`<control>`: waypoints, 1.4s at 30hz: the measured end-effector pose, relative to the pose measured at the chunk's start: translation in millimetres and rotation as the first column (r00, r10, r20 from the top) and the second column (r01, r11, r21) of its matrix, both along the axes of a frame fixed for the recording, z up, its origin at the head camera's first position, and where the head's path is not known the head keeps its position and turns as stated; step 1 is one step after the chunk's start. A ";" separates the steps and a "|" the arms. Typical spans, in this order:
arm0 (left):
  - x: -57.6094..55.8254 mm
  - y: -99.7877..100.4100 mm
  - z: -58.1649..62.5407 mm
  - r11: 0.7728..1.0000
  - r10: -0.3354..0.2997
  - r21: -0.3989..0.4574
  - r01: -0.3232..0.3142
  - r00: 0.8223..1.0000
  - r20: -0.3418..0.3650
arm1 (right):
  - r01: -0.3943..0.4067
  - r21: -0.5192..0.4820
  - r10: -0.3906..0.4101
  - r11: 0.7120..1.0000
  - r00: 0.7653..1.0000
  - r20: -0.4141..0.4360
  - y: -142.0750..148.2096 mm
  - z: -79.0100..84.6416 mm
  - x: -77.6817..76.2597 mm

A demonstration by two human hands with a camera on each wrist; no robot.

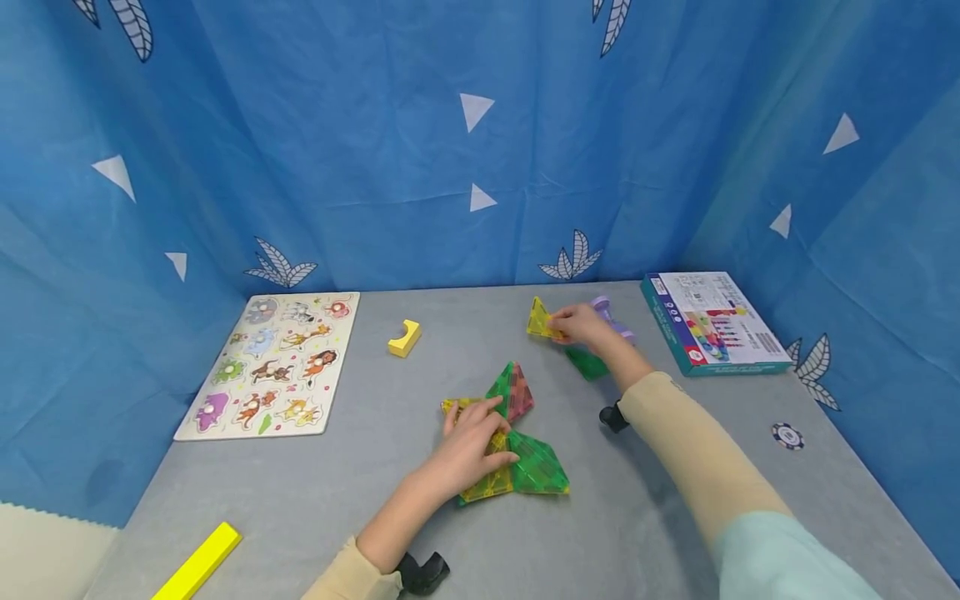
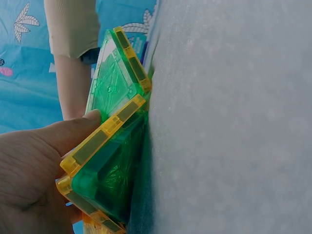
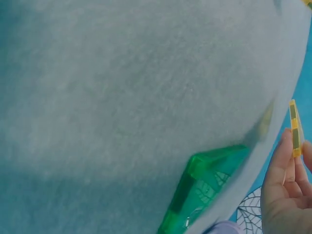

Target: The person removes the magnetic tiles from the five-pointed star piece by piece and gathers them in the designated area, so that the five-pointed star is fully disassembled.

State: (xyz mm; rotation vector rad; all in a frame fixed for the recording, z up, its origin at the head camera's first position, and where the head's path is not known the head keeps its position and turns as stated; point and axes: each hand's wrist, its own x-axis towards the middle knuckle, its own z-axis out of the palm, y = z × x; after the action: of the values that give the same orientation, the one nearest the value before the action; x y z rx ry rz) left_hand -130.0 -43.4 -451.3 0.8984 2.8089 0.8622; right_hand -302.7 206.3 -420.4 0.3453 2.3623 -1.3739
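My left hand [image 1: 468, 446] holds a group of translucent magnetic tiles on the table, its fingers spread over the yellow tiles [image 1: 495, 483]. The thumb lies along a yellow-edged side in the left wrist view, beside the green tiles [image 2: 109, 170]. A green tile [image 1: 538, 465] juts out to the right, and a green and a red tile [image 1: 520, 396] stand at the far side. Farther back, my right hand [image 1: 579, 323] pinches a yellow triangular magnetic tile [image 1: 538, 319] between thumb and fingers, raised above the table in the right wrist view. A loose green tile [image 1: 587, 363] lies below that hand.
A purple toy piece [image 1: 602, 305] is partly hidden behind the right hand. An animal peg puzzle [image 1: 288, 367] lies left, with a yellow arch block [image 1: 405, 339] beside it. A long yellow block [image 1: 198, 562] is front left. On the right are a box [image 1: 716, 325] and a round chip [image 1: 787, 436].
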 end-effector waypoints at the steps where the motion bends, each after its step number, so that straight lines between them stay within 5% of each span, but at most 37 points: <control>1: -0.1 0.0 0.1 1.000 0.001 0.000 -0.001 1.000 0.001 | 0.002 -0.004 -0.002 1.000 1.000 0.003 -0.7 -0.6 -0.7; 4: -0.3 -0.1 0.4 1.000 0.005 -0.003 -0.005 1.000 -0.001 | -0.011 0.006 0.011 1.000 1.000 -0.005 -2.2 -1.6 0.0; 8: 0.2 -0.3 1.1 1.000 0.002 -0.008 -0.002 1.000 0.004 | -0.123 0.239 0.158 0.963 0.978 -0.134 -3.5 0.8 10.3; 11: 0.2 -0.2 1.8 1.000 0.000 -0.013 0.000 1.000 0.006 | -0.178 0.411 0.303 0.894 0.917 -0.260 -6.3 5.1 25.1; 16: -0.7 0.0 3.7 1.000 0.006 -0.020 -0.006 1.000 0.006 | -0.317 0.419 0.480 0.851 0.794 -0.372 -11.5 13.7 60.4; 19: -0.8 0.0 5.0 1.000 0.004 -0.023 -0.004 1.000 0.013 | -0.400 0.418 0.555 0.816 0.744 -0.372 -14.3 15.8 82.4; 26: -0.1 -0.6 5.0 1.000 0.000 -0.027 0.000 1.000 0.013 | -0.448 0.537 0.669 0.715 0.661 -0.340 -26.1 2.3 111.5; 33: 0.2 -1.9 4.4 1.000 -0.005 -0.017 0.005 1.000 0.006 | -0.437 0.586 0.711 0.682 0.584 -0.392 -42.9 -12.3 117.2; 36: 0.0 -1.8 3.9 1.000 -0.009 -0.017 0.009 1.000 0.007 | -0.421 0.592 0.708 0.687 0.570 -0.417 -47.1 -14.8 116.6; 42: -0.2 -1.9 3.9 1.000 -0.005 -0.015 0.005 1.000 0.002 | -0.393 0.590 0.684 0.705 0.598 -0.418 -50.0 -18.8 111.8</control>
State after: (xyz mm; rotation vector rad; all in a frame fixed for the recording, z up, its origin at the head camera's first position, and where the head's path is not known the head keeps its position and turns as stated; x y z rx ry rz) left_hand -130.3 -45.2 -447.4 0.9025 2.8062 0.8402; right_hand -190.9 156.3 -439.3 -0.8382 2.9127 -0.6638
